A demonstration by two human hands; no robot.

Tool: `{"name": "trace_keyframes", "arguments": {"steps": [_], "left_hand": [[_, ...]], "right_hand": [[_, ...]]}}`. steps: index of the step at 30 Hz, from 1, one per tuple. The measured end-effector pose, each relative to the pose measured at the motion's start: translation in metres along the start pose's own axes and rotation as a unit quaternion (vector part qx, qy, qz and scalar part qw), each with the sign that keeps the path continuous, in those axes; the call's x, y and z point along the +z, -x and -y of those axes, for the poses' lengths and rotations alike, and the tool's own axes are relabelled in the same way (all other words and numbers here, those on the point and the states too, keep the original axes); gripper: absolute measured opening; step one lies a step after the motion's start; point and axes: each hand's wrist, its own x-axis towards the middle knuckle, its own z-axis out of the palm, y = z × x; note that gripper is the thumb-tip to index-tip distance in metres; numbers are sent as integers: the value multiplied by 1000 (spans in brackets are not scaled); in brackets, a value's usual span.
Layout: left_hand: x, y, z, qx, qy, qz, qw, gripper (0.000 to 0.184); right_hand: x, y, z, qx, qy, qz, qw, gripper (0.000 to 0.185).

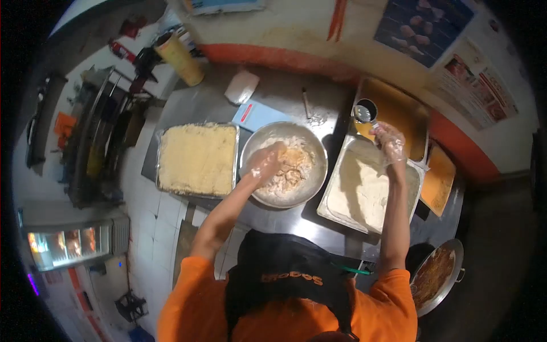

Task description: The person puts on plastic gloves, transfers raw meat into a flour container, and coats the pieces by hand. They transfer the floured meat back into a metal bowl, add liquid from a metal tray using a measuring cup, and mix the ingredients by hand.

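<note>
My left hand (269, 162) reaches into a round metal bowl (319, 174) of floury, lumpy pieces (293, 178). Its fingers are partly sunk in the mix and blurred, so their grip does not show. White flour clings to its wrist. At the upper right, my right hand (391, 142), which seems to wear a clear plastic glove, is closed on the handle of a small metal ladle (364, 117). The ladle is held above a tray of yellow-orange liquid (401, 108). Below that hand lies a deep tray of white flour (356, 188).
Left of the bowl sits a tray (196, 159) filled with pale yellow crumbs. Behind are a blue box (261, 115), a white plastic-wrapped packet (242, 86) and a thin stick (306, 104). An orange tray (440, 179) and a large brown-filled pan (439, 276) stand to the right.
</note>
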Motion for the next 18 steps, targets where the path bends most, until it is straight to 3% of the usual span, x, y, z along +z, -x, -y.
{"name": "trace_keyframes", "arguments": {"steps": [1,4,7,8,9,10,11,12,14,16,17,18], "left_hand": [[-6,0,-4,-3,-4,8,1000,53],[-8,10,4,104,151,-61,981,63],[-46,27,-30,-36,348,39,936,77],[-46,25,-26,-33,323,34,945,81],[-46,23,-19,-31,299,29,953,84],[-46,23,-18,-31,273,26,961,88],[-44,25,-21,-60,481,18,874,92],[-45,24,-21,-36,466,31,884,93],[-53,24,-16,8,433,51,900,95],[-66,35,-28,7,271,162,949,102],[-61,34,-40,47,63,167,983,102],[-55,35,-49,81,-147,167,972,103]], "right_hand": [[-17,-11,3,14,45,-28,998,21],[-72,-46,-35,13,141,-65,988,20],[-115,-87,-128,-81,332,-24,939,14],[-125,-96,-141,-122,413,-3,903,12],[-111,-85,-108,-92,485,-8,870,8],[-116,-88,-116,-144,528,-27,837,8],[-117,-88,-129,-193,567,-44,799,8],[-115,-86,-137,-240,602,-60,759,8],[-116,-94,-144,-111,557,-9,823,13],[-99,-82,-93,50,458,7,888,16],[-113,-98,-130,94,371,0,924,19],[-112,-94,-126,105,316,-8,943,17]]}}
